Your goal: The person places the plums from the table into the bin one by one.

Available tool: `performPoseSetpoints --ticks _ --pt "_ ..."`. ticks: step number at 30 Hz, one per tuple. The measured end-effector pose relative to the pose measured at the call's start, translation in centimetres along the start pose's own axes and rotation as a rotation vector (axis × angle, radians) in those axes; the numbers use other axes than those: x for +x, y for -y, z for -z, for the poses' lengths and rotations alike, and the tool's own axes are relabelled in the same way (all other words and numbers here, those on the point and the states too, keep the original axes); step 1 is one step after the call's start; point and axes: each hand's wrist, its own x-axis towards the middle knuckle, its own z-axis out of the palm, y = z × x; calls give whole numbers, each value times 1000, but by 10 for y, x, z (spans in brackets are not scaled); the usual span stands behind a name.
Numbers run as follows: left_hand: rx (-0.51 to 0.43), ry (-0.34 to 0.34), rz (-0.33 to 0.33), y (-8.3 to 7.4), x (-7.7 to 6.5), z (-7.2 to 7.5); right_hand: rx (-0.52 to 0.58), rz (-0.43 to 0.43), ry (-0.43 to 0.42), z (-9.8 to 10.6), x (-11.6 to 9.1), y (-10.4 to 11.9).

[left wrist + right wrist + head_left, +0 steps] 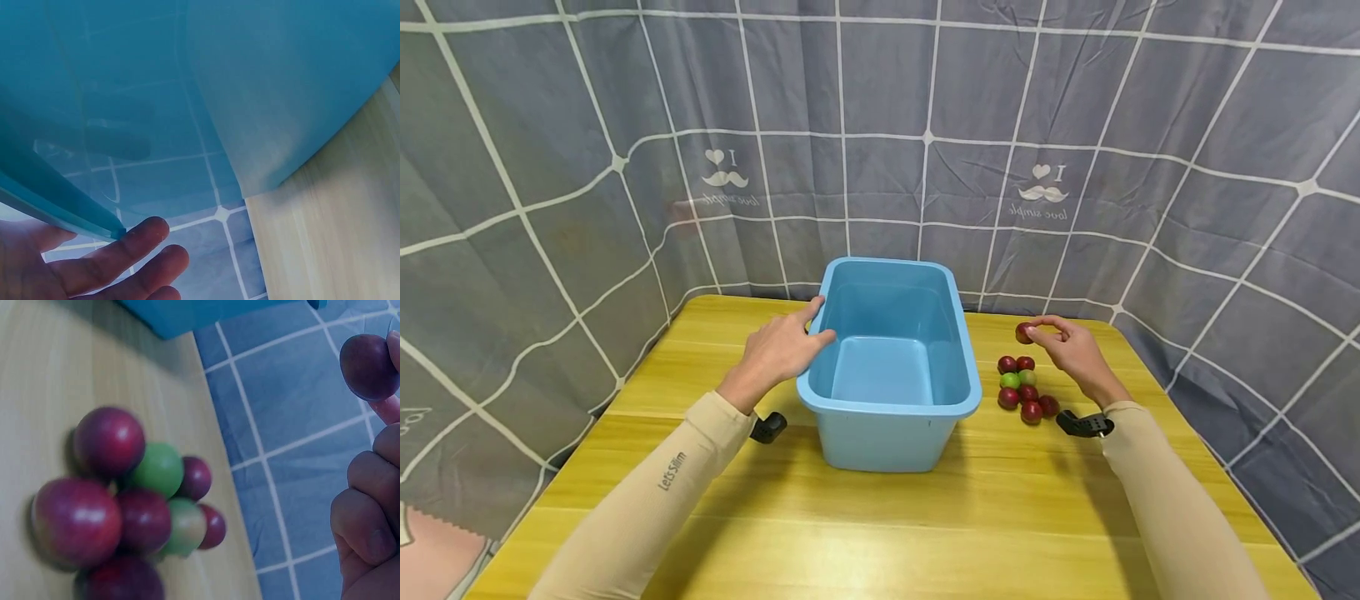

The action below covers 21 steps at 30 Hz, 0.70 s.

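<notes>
My left hand (782, 346) holds the left rim of a blue plastic tub (891, 410), its thumb reaching over the edge. In the left wrist view its fingers (119, 256) lie at the rim beside the tub wall (281, 81). Between thumb and fingertips, my right hand (1075, 354) pinches a dark red plum (1024, 333), raised above the table to the right of the tub. The same plum (369, 367) shows at the upper right of the right wrist view. Below this hand lie several red plums (1032, 412) and two green ones (1010, 380), clustered together.
The tub stands upright on a yellow wood-grain table (880, 533), and no fruit shows inside it. A grey curtain with white grid lines (880, 100) hangs behind the table and along both sides. Pink cloth (441, 550) shows at the lower left.
</notes>
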Motion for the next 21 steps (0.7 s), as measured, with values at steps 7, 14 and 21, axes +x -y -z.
performPoseSetpoints --ticks 7,14,21 --pt "-8 0 -2 -1 1 0 -1 98 8 -2 0 32" --pt "-17 4 -20 1 4 3 -7 115 21 -5 10 56" --pt "-52 14 -47 2 3 1 -27 117 39 -12 26 63"
